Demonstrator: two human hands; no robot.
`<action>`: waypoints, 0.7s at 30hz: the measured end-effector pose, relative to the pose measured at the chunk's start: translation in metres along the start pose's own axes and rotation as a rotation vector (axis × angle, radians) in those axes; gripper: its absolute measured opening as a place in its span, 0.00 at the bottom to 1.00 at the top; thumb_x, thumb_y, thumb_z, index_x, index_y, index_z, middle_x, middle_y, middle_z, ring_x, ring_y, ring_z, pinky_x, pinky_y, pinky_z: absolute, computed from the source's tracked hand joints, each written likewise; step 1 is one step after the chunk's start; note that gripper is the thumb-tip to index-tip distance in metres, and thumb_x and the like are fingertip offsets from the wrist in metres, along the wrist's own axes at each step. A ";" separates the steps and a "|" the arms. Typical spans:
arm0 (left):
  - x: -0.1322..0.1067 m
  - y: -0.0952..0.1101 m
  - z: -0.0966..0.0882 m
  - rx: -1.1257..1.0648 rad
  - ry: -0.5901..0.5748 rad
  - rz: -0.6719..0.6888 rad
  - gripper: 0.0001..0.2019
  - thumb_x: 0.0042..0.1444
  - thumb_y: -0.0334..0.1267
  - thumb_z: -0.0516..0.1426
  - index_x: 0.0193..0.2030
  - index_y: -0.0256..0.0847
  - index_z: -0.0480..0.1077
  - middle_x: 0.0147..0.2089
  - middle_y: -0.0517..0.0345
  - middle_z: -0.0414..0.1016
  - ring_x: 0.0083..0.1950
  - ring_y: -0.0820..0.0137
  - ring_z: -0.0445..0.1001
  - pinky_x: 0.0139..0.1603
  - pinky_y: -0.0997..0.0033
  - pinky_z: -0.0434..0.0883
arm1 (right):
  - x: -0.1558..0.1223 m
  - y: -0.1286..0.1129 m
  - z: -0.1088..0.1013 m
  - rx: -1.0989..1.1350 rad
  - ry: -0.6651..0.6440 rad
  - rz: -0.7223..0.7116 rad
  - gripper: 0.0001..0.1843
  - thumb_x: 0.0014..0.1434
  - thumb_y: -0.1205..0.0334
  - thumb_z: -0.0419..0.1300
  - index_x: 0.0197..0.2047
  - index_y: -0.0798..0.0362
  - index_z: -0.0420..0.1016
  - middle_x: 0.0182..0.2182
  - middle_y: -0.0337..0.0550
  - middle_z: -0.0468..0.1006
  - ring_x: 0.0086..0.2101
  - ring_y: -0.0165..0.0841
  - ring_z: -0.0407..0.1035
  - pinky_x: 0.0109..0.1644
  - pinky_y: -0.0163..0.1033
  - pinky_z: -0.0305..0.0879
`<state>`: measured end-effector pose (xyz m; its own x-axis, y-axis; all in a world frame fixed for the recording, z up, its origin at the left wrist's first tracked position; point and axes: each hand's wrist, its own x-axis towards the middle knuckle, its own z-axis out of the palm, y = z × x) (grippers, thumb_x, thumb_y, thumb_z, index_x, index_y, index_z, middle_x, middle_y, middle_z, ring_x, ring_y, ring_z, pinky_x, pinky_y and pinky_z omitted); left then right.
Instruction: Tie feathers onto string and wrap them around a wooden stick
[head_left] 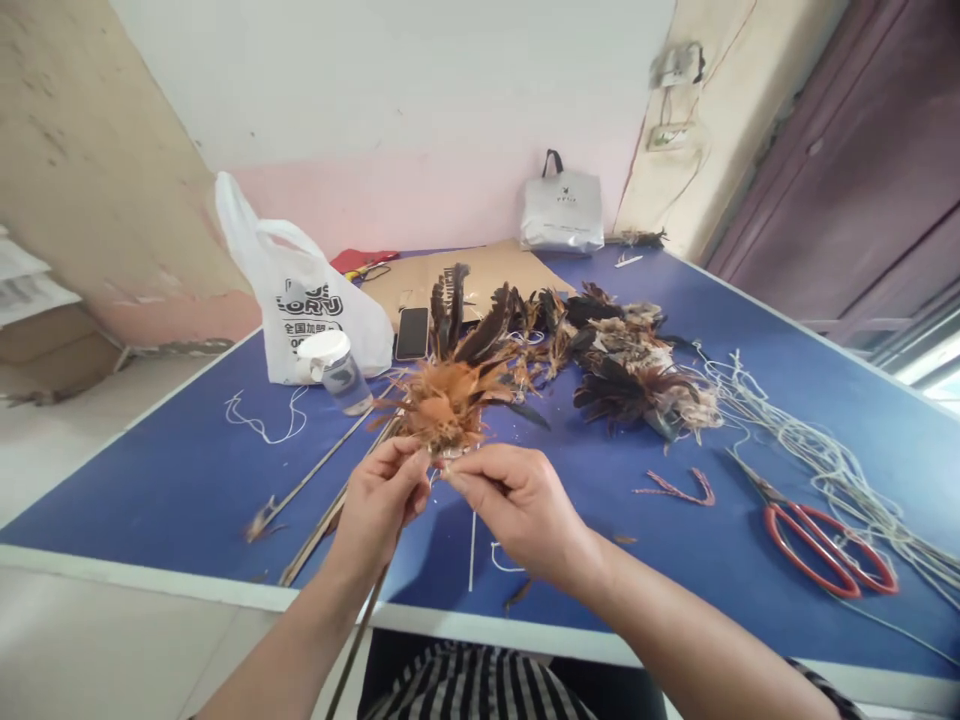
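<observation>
Orange-brown and dark feathers fan out in a bunch [442,405] in front of me, above the blue table. My left hand [386,485] is closed round the base of this feather bunch. A thin stick [360,640] runs down from under that hand past the table edge. At the same base, my right hand [517,500] pinches with thumb and forefinger; a pale strand seems to be between them, but it is too small to be sure. A white string [472,555] lies just below the hands.
Feather bundles [622,360] lie right of centre. Red-handled scissors [817,545] and tangled white string [817,450] are at the right. A plastic bag [300,290], a lidded cup [341,370] and a phone [412,333] stand or lie at left. A silver bag [562,215] is behind.
</observation>
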<state>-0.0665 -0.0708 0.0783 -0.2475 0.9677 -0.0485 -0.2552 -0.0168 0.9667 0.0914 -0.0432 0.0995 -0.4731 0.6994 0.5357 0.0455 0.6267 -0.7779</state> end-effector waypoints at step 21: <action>-0.001 -0.018 -0.029 -0.360 -0.049 -0.193 0.11 0.44 0.38 0.63 0.33 0.37 0.67 0.16 0.69 0.62 0.11 0.87 0.47 0.11 0.87 0.50 | -0.018 -0.002 0.026 0.104 -0.163 -0.253 0.06 0.55 0.72 0.53 0.31 0.55 0.69 0.43 0.47 0.72 0.43 0.33 0.66 0.50 0.41 0.61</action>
<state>-0.0883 -0.0788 0.0537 -0.1203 0.9724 -0.1998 -0.6051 0.0877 0.7913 0.0770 -0.0659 0.0832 -0.5928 0.4561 0.6638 -0.1784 0.7294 -0.6604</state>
